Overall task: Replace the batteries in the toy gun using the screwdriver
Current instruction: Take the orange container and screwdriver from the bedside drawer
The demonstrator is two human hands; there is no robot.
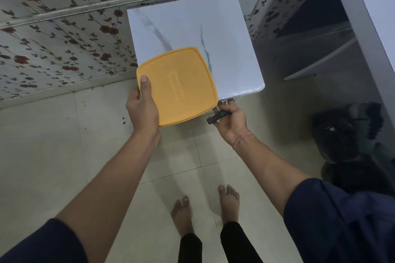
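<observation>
Over the near edge of the marble-topped table [192, 27], the person is holding an orange lidded box [179, 85] between both hands. The left hand [142, 111] is clamping its near-left corner, thumb on the lid. The right hand [229, 120] is closing around the screwdriver [217, 117], fingertips reaching under the box's right corner. No toy gun or batteries are showing, so the work is probably barely starting.

left hand [142, 109] grips orange lid [178, 87]; right hand [230, 122] clasps screwdriver [218, 116].
</observation>
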